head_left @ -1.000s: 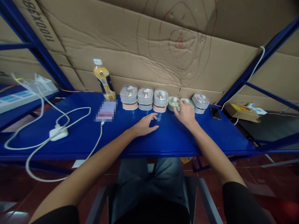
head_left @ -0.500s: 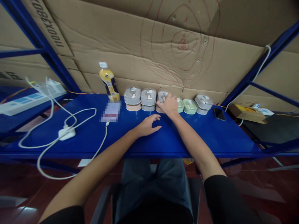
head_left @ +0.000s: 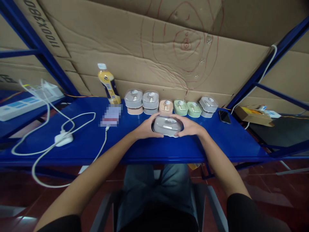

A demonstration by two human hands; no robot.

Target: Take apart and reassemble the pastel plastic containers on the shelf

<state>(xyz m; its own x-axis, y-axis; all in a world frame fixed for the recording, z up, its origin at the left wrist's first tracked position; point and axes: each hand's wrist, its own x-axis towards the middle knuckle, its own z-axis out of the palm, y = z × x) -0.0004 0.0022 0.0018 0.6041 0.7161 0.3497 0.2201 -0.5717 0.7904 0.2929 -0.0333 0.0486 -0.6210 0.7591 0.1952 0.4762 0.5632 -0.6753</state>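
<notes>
A grey lidded container (head_left: 167,126) with a clear cover is held between both my hands above the front part of the blue table. My left hand (head_left: 147,127) grips its left end, thumb in front and fingers behind. On the other end, my right hand (head_left: 189,126) is wrapped round it in the same way. Just behind stands a peach container (head_left: 166,107), with two green containers (head_left: 180,107) to its right. Left of the peach one are two stacks, a grey container over a peach one (head_left: 135,110) and a grey pair (head_left: 151,102).
A stack of grey containers (head_left: 208,106) and a dark phone (head_left: 224,116) stand to the right. Leftward are a yellow bottle (head_left: 109,84), a blurred-out flat item (head_left: 111,115), a white charger (head_left: 63,138) with looping cables, and a power strip (head_left: 31,102). Cardboard (head_left: 108,42) rises behind the table.
My right hand has lifted the grey container off the peach one and brought it nearer to me. My left hand, empty before, now grips its other end.
</notes>
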